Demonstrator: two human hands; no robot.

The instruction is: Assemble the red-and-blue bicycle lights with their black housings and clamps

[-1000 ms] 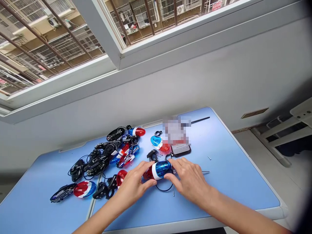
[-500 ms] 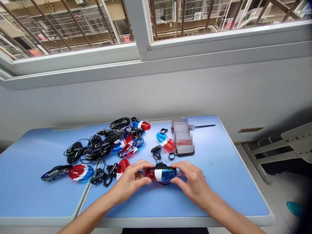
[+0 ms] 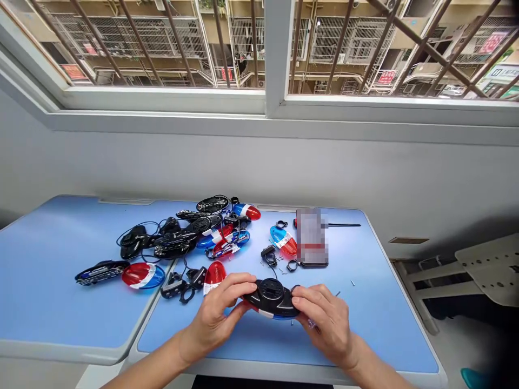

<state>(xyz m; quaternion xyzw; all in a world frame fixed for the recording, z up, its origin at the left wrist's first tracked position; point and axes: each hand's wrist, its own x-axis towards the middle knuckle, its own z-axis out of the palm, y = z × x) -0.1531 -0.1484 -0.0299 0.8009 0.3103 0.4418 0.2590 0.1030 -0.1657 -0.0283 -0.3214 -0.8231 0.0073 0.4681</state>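
Between my two hands is a bicycle siren light (image 3: 272,296), an oval unit with a black base and a red, white and blue lens. Its black underside with a round mount faces up toward me, and the coloured lens shows only as a strip along the lower edge. My left hand (image 3: 221,310) is closed on the left end, fingers on top and thumb below. My right hand (image 3: 324,319) grips the right end the same way. From the unit a thin cable runs back to a small black switch with a clamp (image 3: 269,255) on the table.
To the left lie a heap of black siren bases (image 3: 176,243) with cables, a red-white-blue lens (image 3: 143,275) and black brackets (image 3: 184,283). Behind my hands are another lens (image 3: 284,240), a clamp ring (image 3: 292,265), a phone (image 3: 312,237), a screwdriver (image 3: 344,225) and several screws.
Both hands have tipped the siren light over, so its black underside now faces up where the coloured lens showed before. The head view has also turned slightly.
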